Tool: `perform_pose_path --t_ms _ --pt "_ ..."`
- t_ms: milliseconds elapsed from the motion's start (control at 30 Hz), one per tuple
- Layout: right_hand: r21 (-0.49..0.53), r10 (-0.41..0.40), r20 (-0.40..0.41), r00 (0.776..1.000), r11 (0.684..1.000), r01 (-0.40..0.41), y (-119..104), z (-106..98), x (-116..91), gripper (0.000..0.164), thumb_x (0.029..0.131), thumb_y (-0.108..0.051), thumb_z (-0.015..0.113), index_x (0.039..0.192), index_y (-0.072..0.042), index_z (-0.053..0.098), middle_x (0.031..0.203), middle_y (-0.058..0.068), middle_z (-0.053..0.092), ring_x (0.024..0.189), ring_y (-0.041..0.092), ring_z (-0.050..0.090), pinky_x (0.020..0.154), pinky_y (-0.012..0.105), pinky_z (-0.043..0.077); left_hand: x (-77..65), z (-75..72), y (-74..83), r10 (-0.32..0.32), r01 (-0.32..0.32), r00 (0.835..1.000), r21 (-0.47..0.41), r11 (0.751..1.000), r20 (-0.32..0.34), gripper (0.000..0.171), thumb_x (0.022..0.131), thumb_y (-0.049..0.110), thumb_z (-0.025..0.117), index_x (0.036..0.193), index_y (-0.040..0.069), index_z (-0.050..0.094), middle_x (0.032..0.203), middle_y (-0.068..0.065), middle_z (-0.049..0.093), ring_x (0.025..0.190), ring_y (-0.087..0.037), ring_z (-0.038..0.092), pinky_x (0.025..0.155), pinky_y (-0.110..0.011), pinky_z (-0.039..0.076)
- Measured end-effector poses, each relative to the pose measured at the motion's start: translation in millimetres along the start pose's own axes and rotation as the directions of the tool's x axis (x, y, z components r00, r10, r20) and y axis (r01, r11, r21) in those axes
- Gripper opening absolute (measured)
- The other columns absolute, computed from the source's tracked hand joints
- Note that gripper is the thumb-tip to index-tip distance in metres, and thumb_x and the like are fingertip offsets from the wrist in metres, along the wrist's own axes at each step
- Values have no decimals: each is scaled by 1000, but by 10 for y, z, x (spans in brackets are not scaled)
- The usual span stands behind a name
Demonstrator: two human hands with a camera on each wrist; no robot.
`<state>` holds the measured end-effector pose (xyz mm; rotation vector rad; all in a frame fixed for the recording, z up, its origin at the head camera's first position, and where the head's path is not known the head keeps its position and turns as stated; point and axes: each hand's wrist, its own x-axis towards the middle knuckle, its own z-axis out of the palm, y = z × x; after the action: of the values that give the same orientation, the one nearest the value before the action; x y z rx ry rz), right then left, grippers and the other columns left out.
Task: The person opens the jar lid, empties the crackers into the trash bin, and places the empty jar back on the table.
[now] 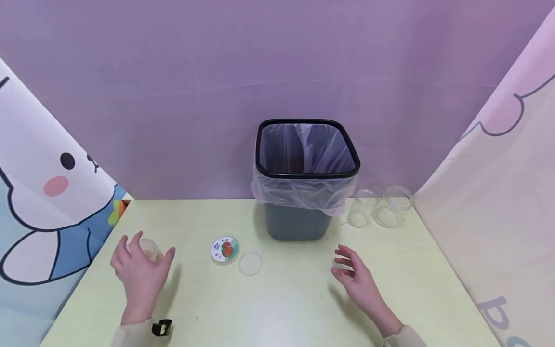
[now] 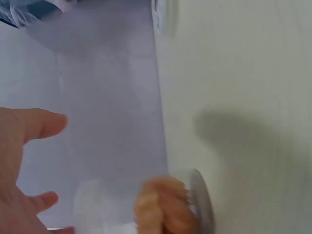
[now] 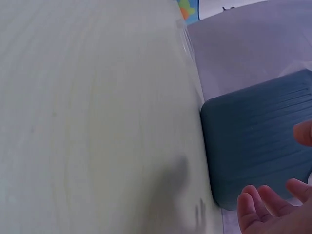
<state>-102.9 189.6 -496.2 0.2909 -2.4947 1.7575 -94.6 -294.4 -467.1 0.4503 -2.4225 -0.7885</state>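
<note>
While the left hand (image 1: pixel 142 273) splays beside a clear cup (image 1: pixel 150 247), the right hand (image 1: pixel 358 279) hovers, fingers apart. Probably light, slick plastic, best gripped around its sides.

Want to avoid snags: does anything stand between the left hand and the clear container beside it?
Nothing visible does; the left hand has its fingers spread beside the clear container, with no other object between them.

The clear tub (image 1: pixel 149 246) has orange-brown contents (image 2: pixel 163 207), the bin (image 1: pixel 299 224) is blue-grey with a black rim (image 1: pixel 308 176), and the white-and-teal lid (image 1: pixel 224 249) bears a red fruit picture (image 1: pixel 227 249).
</note>
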Motion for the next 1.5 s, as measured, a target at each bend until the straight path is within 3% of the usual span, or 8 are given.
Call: perform_pose_path --t_ms 233,467,600,700,900,1100,1233,1500 --pt "-6 -6 12 1000 1000 6 -13 19 -11 55 93 -3 67 143 -2 44 136 20 55 117 34 59 90 31 51 37 -10 -224 -150 149 988 31 988 31 94 81 29 79 149 -8 25 153 -36 13 139 -53 11 108 -68 13" --pt "4 -3 26 1000 1000 3 -31 -4 7 55 93 -2 67 143 -4 44 136 21 54 116 35 60 90 30 51 94 -77 -288 -338 338 933 20 941 122 98 86 36 74 156 0 15 153 -35 16 133 -59 22 102 -72 25" --pt "24 3 29 1000 1000 -4 -25 -7 24 56 93 -2 67 144 -4 44 136 21 54 116 35 60 90 30 51 127 -108 -297 -395 391 904 57 919 166 102 85 44 73 156 -1 15 148 -40 19 127 -60 29 100 -73 28" --pt "28 14 31 999 999 -15 -11 -6 33 56 93 -3 67 144 -3 44 136 21 54 117 34 60 91 30 51 136 -133 -309 -410 401 894 85 912 178 104 84 49 73 156 -2 18 146 -41 21 123 -61 33 99 -73 29" --pt "31 29 37 999 999 -30 14 -7 35 56 94 -4 67 144 -2 43 137 21 54 117 34 60 91 29 50 131 -163 -279 -400 389 894 97 916 202 106 82 56 73 155 -1 22 147 -39 24 123 -60 35 98 -72 31" --pt "38 22 44 999 999 -24 22 -5 39 56 94 -5 66 144 -2 43 137 21 53 118 34 59 91 29 50 111 -194 -61 -336 324 913 92 942 231 105 81 59 73 155 1 25 149 -35 25 123 -56 37 97 -70 33" --pt "55 19 55 998 998 -22 10 6 50 54 94 -5 66 144 -4 44 137 21 53 118 35 59 92 30 50 55 -204 120 -268 257 928 76 963 258 105 81 58 74 155 2 26 149 -33 27 122 -55 39 96 -69 36" --pt "91 17 79 997 996 -24 -14 80 73 54 93 -4 67 142 -3 46 137 23 53 118 37 58 93 30 50 -109 -108 470 -18 23 966 -14 1000 259 93 78 44 83 148 2 39 142 -29 40 119 -51 46 93 -69 38"
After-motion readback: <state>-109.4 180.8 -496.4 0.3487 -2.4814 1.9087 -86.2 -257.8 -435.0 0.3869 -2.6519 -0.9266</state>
